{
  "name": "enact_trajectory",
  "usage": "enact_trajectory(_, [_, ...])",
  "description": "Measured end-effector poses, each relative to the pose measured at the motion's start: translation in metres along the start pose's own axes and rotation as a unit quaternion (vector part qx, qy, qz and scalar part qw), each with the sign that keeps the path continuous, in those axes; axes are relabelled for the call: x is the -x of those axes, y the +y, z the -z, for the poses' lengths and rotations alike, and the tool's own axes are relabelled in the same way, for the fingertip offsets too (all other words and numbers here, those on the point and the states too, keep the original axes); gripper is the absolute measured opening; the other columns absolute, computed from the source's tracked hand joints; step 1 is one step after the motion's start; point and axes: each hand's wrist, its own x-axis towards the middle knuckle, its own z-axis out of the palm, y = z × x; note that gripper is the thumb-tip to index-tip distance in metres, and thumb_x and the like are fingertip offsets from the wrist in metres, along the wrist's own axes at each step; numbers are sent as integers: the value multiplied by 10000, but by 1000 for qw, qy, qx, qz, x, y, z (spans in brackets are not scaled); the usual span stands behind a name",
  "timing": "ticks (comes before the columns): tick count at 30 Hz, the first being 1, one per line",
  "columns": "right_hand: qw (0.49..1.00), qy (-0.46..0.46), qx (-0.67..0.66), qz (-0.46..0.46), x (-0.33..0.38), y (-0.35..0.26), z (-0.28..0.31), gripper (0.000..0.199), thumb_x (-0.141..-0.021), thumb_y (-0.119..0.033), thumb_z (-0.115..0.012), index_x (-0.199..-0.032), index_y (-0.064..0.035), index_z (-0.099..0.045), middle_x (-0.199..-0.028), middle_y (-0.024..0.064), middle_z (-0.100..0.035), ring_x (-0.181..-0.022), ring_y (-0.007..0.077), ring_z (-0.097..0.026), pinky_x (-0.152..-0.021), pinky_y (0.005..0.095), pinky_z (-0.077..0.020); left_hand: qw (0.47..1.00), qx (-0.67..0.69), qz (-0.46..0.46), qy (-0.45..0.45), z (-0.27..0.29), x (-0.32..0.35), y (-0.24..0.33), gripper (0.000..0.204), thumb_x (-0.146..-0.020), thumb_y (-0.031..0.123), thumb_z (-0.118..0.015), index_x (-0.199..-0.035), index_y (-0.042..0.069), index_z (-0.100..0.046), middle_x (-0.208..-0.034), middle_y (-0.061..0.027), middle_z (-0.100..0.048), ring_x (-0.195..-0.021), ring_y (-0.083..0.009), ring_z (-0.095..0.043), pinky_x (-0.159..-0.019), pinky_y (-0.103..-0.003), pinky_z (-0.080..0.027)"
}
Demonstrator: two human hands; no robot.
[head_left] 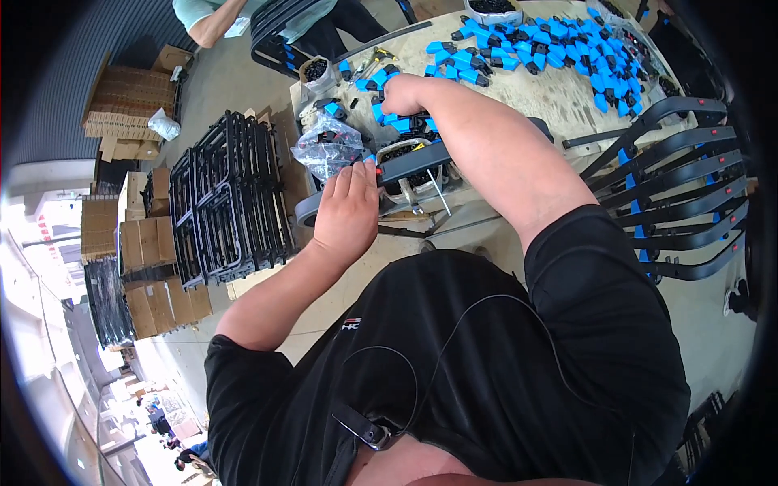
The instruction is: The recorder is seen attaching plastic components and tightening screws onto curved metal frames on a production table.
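My left hand (pixel 347 206) is closed round a black curved bar (pixel 415 162) with small red marks, held at the near edge of the workbench (pixel 559 109). A bit of blue shows by its fingertips. My right hand (pixel 403 95) reaches over the bench among blue-and-black plastic parts (pixel 378 78). Its fingers are curled, and whatever they hold is hidden. Just behind the bar stands an open container of small black pieces (pixel 397 152). A clear plastic bag (pixel 327 146) lies beside my left hand. A thin metal rod (pixel 438 193) points down below the bar.
A big heap of blue-and-black parts (pixel 559 49) covers the far right of the bench. Several curved black bars (pixel 681 194) are stacked at right. Black metal frames (pixel 231 198) and cardboard boxes (pixel 146 239) stand at left. Across the bench is another person (pixel 324 24).
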Motion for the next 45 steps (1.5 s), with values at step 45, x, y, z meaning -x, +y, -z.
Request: enact_trajectory(45, [965, 201, -136, -104, 340, -134, -128, 184, -795, -228, -678, -826, -52, -719, -859, 174, -724, -805, 346, -699, -737, 456, -539, 785, 569, 152, 193, -58, 248, 22, 248, -844, 41, -701, -771, 34, -464, -685, -9, -437, -680, -112, -399, -591, -300, -378])
